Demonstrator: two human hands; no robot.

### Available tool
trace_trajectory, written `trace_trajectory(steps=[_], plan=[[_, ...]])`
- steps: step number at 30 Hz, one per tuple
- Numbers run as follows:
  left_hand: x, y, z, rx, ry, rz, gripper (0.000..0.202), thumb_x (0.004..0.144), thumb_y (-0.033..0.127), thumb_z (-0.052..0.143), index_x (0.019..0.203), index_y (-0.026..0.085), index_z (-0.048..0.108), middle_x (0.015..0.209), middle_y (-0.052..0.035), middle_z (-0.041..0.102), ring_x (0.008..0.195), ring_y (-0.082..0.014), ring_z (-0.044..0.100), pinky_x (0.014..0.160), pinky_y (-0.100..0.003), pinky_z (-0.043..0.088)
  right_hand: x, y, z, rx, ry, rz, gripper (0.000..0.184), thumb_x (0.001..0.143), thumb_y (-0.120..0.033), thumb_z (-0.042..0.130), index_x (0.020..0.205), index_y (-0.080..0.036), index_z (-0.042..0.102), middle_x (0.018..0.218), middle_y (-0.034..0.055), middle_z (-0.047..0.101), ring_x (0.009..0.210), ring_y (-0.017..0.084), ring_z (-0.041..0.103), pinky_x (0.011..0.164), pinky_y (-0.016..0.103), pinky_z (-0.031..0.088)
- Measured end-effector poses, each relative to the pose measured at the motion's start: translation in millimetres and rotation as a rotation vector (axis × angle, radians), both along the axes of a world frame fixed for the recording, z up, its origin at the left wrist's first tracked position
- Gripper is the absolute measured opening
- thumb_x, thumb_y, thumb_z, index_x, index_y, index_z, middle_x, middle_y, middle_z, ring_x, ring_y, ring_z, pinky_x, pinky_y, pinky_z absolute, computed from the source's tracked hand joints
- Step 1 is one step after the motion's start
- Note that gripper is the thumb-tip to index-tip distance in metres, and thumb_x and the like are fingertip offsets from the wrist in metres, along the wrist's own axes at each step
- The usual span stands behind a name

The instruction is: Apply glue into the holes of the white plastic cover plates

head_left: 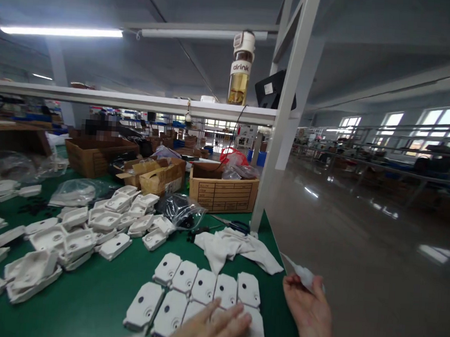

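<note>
My left hand lies with fingers spread across the front row of white plastic housings, covering part of it. A back row of similar housings, each with a small black dot, sits just beyond my fingers. Past the table's right edge is my right hand, palm up, its fingers curled around a small white cloth-like piece with a thin pointed end. Its exact material is hard to make out. A larger crumpled white cloth rests on the green tabletop behind the rows.
Loose white housings are heaped on the left. Behind them stand cardboard boxes and a clear plastic bag. Scissors lie beside a shelf post. A drink bottle stands on the shelf above.
</note>
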State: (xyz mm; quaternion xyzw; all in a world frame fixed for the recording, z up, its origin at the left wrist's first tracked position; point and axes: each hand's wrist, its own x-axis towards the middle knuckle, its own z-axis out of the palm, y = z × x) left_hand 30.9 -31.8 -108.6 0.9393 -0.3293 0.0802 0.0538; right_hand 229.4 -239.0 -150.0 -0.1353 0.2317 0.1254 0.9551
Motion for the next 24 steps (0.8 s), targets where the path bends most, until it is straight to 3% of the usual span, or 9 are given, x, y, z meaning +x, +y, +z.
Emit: trace_trajectory(steps=[1, 4, 7, 10, 15, 20, 24], plan=[[-5.6, 8.7, 7.4, 0.012, 0.086, 0.025, 0.054, 0.096, 0.03, 0.036, 0.144, 0.03, 0.014, 0.147, -0.006, 0.026, 0.133, -0.0257, 0.031, 0.106, -0.045, 0.035, 0.6, 1.3, 0.2, -0.006, -0.006, -0.007, 0.023, 0.094, -0.034, 0.047, 0.079, -0.017, 0.053, 0.068, -0.001, 0.051, 0.056, 0.012, 0.048, 0.049, 0.025, 0.047], [-19.5, 26.4, 21.8, -0.007, 0.287, 0.121, 0.073, 0.087, 0.048, 0.05, 0.145, 0.026, 0.012, 0.15, -0.0103, 0.012, 0.137, -0.0341, 0.016, 0.108, -0.058, 0.022, 4.0, 5.1, -2.1, -0.017, -0.027, -0.022, 0.024, 0.092, -0.035, 0.05, 0.078, -0.017, 0.054, 0.068, -0.0012, 0.052, 0.057, 0.012, 0.048, 0.05, 0.025, 0.046], [-22.2, 24.4, 17.3, 0.017, 0.353, 0.251, 0.081, 0.081, 0.041, 0.062, 0.144, 0.03, 0.012, 0.15, -0.0088, 0.008, 0.137, -0.0363, 0.009, 0.106, -0.064, 0.018, 5.5, 6.4, -4.9, -0.014, -0.054, -0.039, 0.023, 0.092, -0.035, 0.051, 0.079, -0.017, 0.054, 0.07, -0.0009, 0.053, 0.057, 0.012, 0.048, 0.05, 0.025, 0.046], [-15.2, 11.9, 1.6, 0.021, 0.346, 0.313, 0.086, 0.078, 0.033, 0.066, 0.144, 0.034, 0.01, 0.151, -0.0073, 0.005, 0.138, -0.0353, 0.006, 0.107, -0.063, 0.018, 3.5, 4.8, -6.1, -0.017, -0.073, -0.058, 0.023, 0.092, -0.035, 0.051, 0.079, -0.017, 0.054, 0.071, -0.0008, 0.054, 0.057, 0.011, 0.048, 0.051, 0.024, 0.046], [2.0, 4.7, -16.9, -0.009, 0.297, 0.331, 0.079, 0.08, 0.036, 0.064, 0.143, 0.031, 0.016, 0.15, -0.008, 0.012, 0.138, -0.0326, 0.011, 0.109, -0.057, 0.023, 0.6, 1.9, -6.9, -0.027, -0.09, -0.058, 0.024, 0.092, -0.037, 0.051, 0.08, -0.017, 0.054, 0.069, -0.0012, 0.052, 0.057, 0.011, 0.049, 0.052, 0.024, 0.046], [14.9, 6.9, -22.7, 0.027, 0.227, 0.355, 0.08, 0.082, 0.033, 0.063, 0.144, 0.031, 0.013, 0.151, -0.0081, 0.012, 0.138, -0.0319, 0.012, 0.11, -0.056, 0.024, 1.9, 4.6, -7.1, -0.035, -0.095, -0.046, 0.023, 0.092, -0.036, 0.051, 0.08, -0.017, 0.054, 0.069, -0.001, 0.053, 0.057, 0.011, 0.049, 0.053, 0.025, 0.046], [17.9, 11.1, -16.6, 0.029, 0.206, 0.364, 0.074, 0.086, 0.042, 0.055, 0.144, 0.03, 0.01, 0.151, -0.0078, 0.011, 0.139, -0.0311, 0.011, 0.109, -0.056, 0.024, 1.6, 5.6, -5.5, -0.045, -0.105, -0.042, 0.022, 0.092, -0.036, 0.05, 0.08, -0.018, 0.054, 0.069, -0.001, 0.053, 0.057, 0.011, 0.049, 0.053, 0.024, 0.046]])
